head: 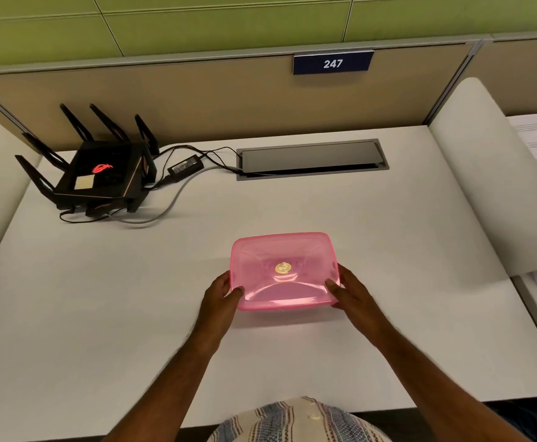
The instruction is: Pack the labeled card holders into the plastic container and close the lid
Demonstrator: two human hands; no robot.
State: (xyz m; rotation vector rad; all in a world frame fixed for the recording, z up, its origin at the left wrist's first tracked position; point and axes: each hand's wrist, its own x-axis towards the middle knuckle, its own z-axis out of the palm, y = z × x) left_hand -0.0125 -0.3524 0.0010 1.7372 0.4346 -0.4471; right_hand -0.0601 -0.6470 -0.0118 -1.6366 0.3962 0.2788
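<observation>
The plastic container [284, 271] is showing translucent pink, with a round gold sticker [283, 268] gleaming on its lid. The router [96, 172] is sitting black, its logo glowing red. The desk [197, 314] is looking pale grey-white. The number plate [333, 62] is showing white digits on navy. The shirt [295, 421] is showing blue and brown stripes on cream.

Two hands grip a pink plastic container [284, 271] on a white desk [165, 298]: left hand [221, 296] at nine o'clock, right hand [351, 293] at three. A black router [101, 173] sits at ten o'clock.

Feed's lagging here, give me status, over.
Both hands, left and right, grip pink container. Lid on. No card holders visible. Router far off.
</observation>
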